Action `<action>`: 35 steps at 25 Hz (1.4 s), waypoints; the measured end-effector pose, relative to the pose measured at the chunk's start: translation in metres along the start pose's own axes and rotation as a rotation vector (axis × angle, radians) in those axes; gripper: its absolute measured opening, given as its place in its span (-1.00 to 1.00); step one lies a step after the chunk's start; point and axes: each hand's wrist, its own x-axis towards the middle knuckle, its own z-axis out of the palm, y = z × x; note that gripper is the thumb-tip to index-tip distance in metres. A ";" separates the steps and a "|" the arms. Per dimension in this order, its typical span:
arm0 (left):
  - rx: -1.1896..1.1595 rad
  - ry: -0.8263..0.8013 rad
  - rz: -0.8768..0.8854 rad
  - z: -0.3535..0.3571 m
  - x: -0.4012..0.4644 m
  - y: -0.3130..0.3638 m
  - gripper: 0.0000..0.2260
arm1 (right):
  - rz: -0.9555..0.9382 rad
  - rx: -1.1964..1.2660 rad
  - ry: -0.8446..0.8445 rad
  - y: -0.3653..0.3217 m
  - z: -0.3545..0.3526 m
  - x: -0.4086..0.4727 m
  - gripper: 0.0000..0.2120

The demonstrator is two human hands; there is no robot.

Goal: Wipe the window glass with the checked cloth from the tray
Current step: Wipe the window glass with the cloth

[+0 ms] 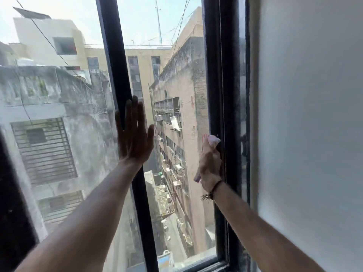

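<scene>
My left hand is spread flat, fingers up, against the dark middle bar of the window and the glass beside it. The left pane looks hazy and streaked; the middle section looks much clearer. My right hand is closed at the right frame post. A pale pinkish cloth bunches out above its fingers, and a corner of it shows below the hand. Its checked pattern cannot be made out. The tray is not in view.
A white wall fills the right side. The bottom frame rail runs along the lower edge. Beyond the window are weathered buildings and a narrow alley far below. A dark shape edges the lower left.
</scene>
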 end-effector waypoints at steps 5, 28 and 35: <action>0.042 0.156 -0.019 0.031 0.001 -0.005 -0.33 | -0.667 -0.696 -0.093 0.059 0.046 0.037 -0.22; 0.119 0.132 0.037 0.044 0.009 -0.008 -0.30 | -1.305 -0.952 -0.241 0.092 0.048 0.077 -0.31; -0.122 -0.111 0.008 -0.004 -0.126 -0.020 -0.44 | -0.933 -1.154 -0.683 0.117 -0.035 0.017 -0.56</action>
